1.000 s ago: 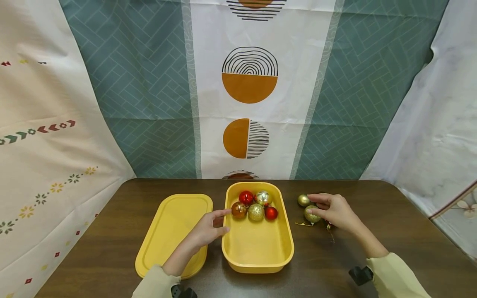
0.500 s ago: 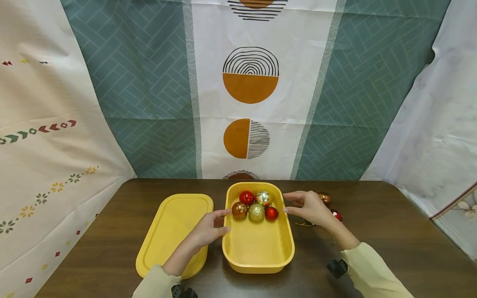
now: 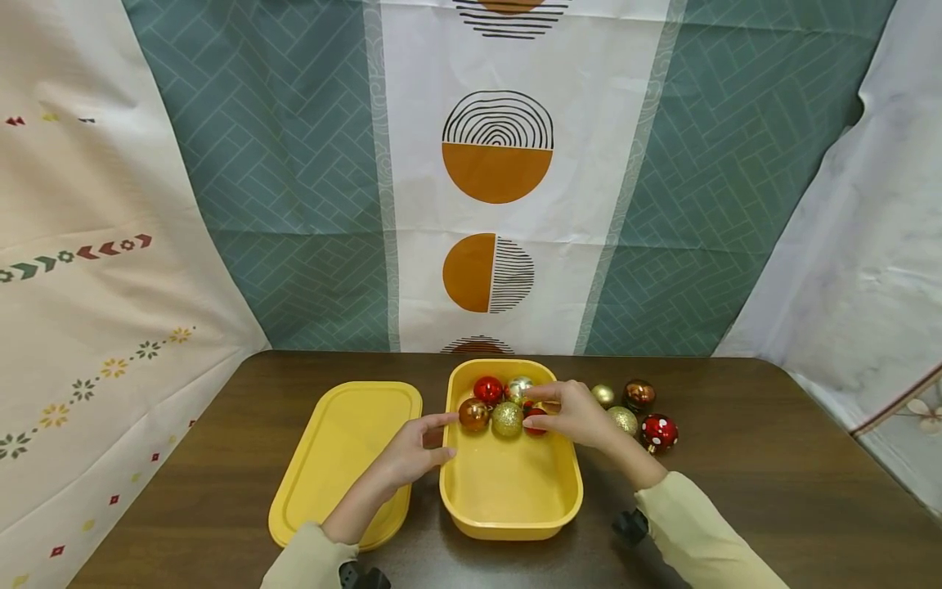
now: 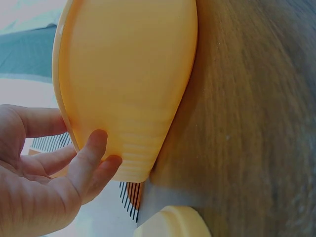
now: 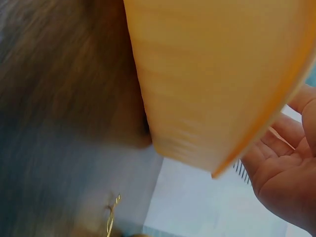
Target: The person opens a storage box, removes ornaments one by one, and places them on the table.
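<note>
Head view, shiny and glittery balls point(image 3: 507, 420) in yellow box point(image 3: 511, 487), left hand point(image 3: 409, 451) gripping it, right hand point(image 3: 576, 415), digits apart

Fingers point(image 5: 287, 129) beyond yellow box rim point(image 5: 256, 130); gold cord point(image 5: 111, 217) apart

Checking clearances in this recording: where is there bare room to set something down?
Free: near half of the yellow bin, short of its baubles; table right of the red spotted bauble; table left of the yellow lid. Crowded: the bin's far half, partly under the right hand, and the bauble cluster right of it.
</note>
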Demonstrator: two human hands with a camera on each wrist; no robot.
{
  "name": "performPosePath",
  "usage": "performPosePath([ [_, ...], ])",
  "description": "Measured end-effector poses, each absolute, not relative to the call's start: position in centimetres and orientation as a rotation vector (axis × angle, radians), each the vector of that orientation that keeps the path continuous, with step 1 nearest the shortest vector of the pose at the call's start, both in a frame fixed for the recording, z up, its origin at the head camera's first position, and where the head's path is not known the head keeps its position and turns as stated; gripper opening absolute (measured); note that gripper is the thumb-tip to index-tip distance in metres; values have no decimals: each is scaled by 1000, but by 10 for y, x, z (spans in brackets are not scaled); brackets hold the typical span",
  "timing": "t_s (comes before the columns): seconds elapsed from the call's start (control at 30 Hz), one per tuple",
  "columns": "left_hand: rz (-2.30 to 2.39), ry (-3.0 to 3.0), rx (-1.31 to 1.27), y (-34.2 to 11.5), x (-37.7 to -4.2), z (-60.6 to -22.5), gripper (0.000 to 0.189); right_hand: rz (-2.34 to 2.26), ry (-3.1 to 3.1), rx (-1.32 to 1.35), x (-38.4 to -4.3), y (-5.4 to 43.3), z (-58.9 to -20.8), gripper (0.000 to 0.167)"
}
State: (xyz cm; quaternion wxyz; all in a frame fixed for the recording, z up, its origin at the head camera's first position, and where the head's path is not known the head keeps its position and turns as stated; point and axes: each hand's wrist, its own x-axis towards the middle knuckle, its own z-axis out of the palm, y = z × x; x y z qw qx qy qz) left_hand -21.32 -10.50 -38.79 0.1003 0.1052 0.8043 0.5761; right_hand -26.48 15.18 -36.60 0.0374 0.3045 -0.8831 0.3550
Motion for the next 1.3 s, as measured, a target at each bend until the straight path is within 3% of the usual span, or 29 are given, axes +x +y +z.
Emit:
performPosePath([
  [0.4,1684,2392,312,-106,-213,-387,49,944,-2768,971,-275,131,-373,42],
  [1.3,1698,2391,334,-106,-212,-386,49,588,-2672,969,-274,113,-382,27],
])
